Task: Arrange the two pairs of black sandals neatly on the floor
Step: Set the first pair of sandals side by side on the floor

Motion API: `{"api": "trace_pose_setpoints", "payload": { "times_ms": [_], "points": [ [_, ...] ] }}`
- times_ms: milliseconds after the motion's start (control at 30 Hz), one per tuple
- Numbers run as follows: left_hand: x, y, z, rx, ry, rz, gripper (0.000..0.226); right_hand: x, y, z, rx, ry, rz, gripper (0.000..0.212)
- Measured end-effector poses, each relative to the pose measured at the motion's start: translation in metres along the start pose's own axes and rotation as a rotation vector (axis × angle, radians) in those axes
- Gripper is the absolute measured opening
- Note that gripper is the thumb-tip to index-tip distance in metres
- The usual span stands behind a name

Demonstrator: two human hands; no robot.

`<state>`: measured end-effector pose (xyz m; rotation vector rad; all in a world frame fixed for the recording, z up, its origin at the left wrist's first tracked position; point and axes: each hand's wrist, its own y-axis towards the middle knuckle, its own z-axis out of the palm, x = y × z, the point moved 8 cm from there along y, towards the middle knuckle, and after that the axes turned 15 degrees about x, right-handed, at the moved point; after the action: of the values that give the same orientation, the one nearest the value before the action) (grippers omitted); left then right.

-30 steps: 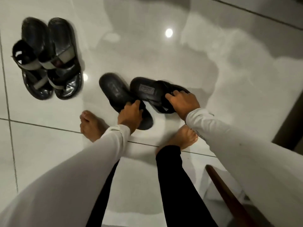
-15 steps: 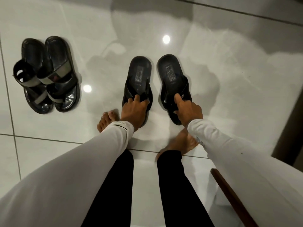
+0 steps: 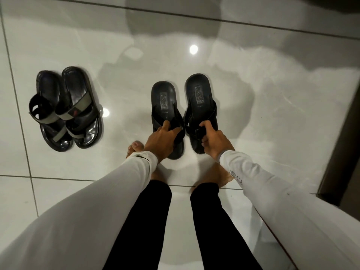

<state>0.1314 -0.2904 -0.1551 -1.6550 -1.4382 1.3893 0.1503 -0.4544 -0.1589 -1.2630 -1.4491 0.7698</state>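
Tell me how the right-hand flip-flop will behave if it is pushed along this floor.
The flip-flop would probably slide easily: the tile floor looks glossy and mirrors lights. Its flat sole makes tipping or rolling unlikely. The right hand pinches only its strap, suggesting it is light.

Lettering present, almost none of it readable.

Each black flip-flop carries an embossed rectangular heel label, the left flip-flop (image 3: 164, 103) and the right flip-flop (image 3: 199, 98) alike, too blurred to read. Small print below the left one's label is also unclear. Dark characters run along the cuff of the right sleeve (image 3: 236, 177), upside down and illegible.
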Motion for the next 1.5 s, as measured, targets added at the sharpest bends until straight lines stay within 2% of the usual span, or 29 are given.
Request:
{"api": "trace_pose_setpoints", "payload": {
  "times_ms": [67, 133, 233, 333, 433, 600, 767, 967, 1500],
  "points": [
    [0.005, -0.005, -0.011, -0.06, -0.007, -0.096, 0.063, 0.007, -0.003, -0.004, -0.119, -0.125, 0.036, 0.068],
    [0.015, -0.008, -0.018, -0.035, -0.067, -0.214, 0.074, 0.019, -0.008, -0.013, -0.228, -0.248, 0.032, 0.077],
    [0.018, -0.003, -0.017, 0.064, -0.108, -0.284, 0.082, 0.027, 0.001, -0.013, -0.235, -0.423, 0.072, 0.077],
    [0.012, 0.006, -0.015, 0.087, -0.126, -0.326, 0.082, 0.02, 0.008, -0.003, -0.189, -0.437, 0.093, 0.07],
    [0.003, 0.017, -0.015, 0.104, -0.112, -0.319, 0.084, 0.013, 0.012, -0.003, -0.157, -0.453, 0.075, 0.069],
    [-0.023, 0.042, -0.042, 0.08, -0.055, -0.269, 0.087, -0.017, 0.021, -0.039, -0.136, -0.481, 0.051, 0.072],
    [-0.063, 0.077, -0.088, 0.073, -0.022, -0.256, 0.093, -0.052, 0.029, -0.098, -0.089, -0.482, 0.094, 0.09],
    [-0.106, 0.108, -0.131, 0.033, 0.022, -0.23, 0.094, -0.084, 0.029, -0.148, -0.127, -0.421, 0.152, 0.098],
    [-0.13, 0.104, -0.145, 0.015, 0.117, -0.197, 0.094, -0.094, 0.015, -0.165, -0.143, -0.418, 0.157, 0.096]
  ]
}}
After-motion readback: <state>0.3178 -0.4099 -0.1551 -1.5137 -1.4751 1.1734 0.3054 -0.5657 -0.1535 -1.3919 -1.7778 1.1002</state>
